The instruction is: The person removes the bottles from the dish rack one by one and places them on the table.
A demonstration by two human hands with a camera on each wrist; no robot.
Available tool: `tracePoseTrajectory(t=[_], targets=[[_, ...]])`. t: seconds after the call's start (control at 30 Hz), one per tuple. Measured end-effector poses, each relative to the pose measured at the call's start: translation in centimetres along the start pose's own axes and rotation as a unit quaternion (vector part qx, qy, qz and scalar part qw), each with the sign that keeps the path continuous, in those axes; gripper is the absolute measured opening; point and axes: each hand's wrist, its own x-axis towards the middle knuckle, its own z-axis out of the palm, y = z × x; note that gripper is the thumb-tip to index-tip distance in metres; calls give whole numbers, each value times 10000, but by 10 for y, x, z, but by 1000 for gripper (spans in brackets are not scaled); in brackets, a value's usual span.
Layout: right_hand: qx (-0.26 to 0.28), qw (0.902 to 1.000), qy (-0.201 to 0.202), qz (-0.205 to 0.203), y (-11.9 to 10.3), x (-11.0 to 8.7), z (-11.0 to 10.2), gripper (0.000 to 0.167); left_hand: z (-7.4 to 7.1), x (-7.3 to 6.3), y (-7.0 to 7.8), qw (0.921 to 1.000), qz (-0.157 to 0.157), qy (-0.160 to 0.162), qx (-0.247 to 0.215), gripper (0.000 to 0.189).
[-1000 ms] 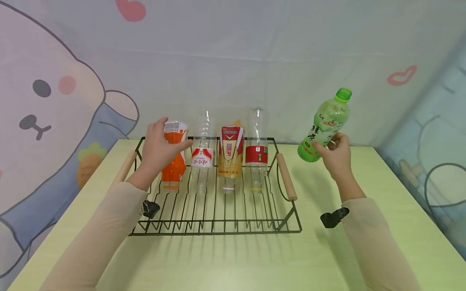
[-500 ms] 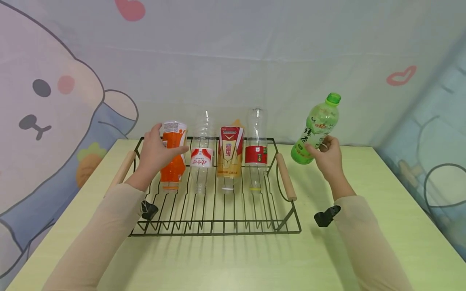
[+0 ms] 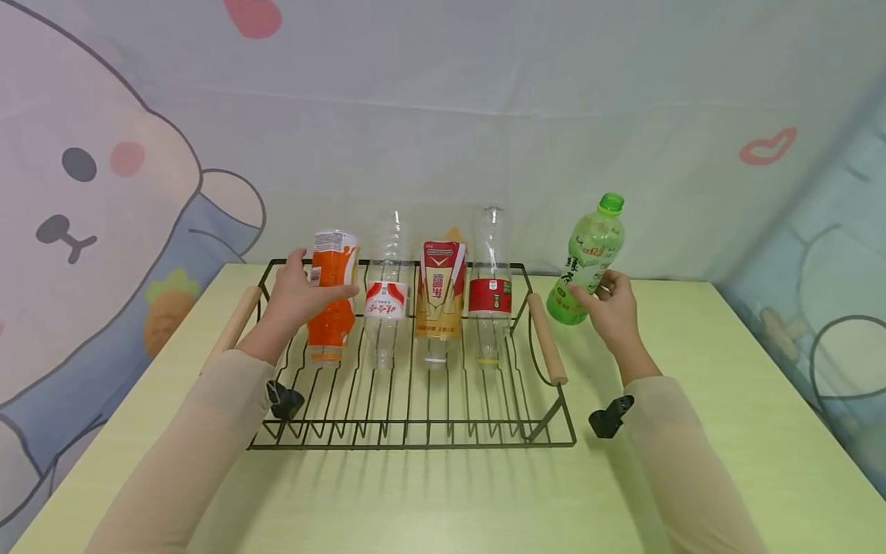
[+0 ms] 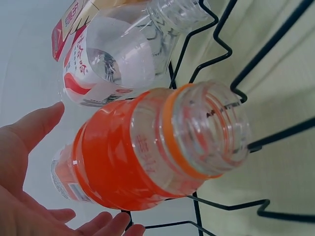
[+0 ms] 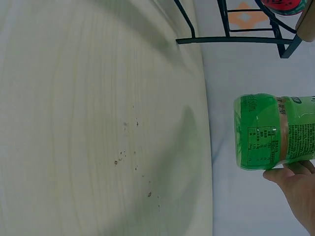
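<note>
My right hand (image 3: 612, 312) grips a green tea bottle (image 3: 597, 242) low on its body, capless neck up and leaning right, above the table's back right. In the right wrist view the bottle's green base (image 5: 258, 132) hangs clear of the table. My left hand (image 3: 294, 300) is beside an orange-labelled bottle (image 3: 331, 327), thumb and fingers spread around it. From the left wrist view, that hand's thumb stands apart from the bottle, while contact at the other fingertips cannot be told. The orange bottle is neck down on a black wire rack (image 3: 415, 445).
Right of the orange bottle, several bottles lean neck down in the rack: a red-and-white-labelled one (image 3: 385, 300), a red-and-gold one (image 3: 439, 300) and a red-labelled one (image 3: 490, 295). The rack has wooden handles (image 3: 547, 338). A printed cloth (image 3: 415, 115) hangs behind the table (image 3: 484, 508).
My right hand has brought the green bottle left and lower, and the bottle is more upright. The left hand has shifted slightly down beside the orange bottle, which stays put.
</note>
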Motion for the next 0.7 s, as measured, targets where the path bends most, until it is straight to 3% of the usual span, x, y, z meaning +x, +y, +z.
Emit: tracePoseTrajectory(t=[0.4,0.7], targets=[[-52,9998,-52,189,10,2,7,79,0,3,-8,9972,-228,-632,-322,107],[-124,9993,-109,347,16,1,10,80,1,3,-8,9931,-523,-1020,-241,107]])
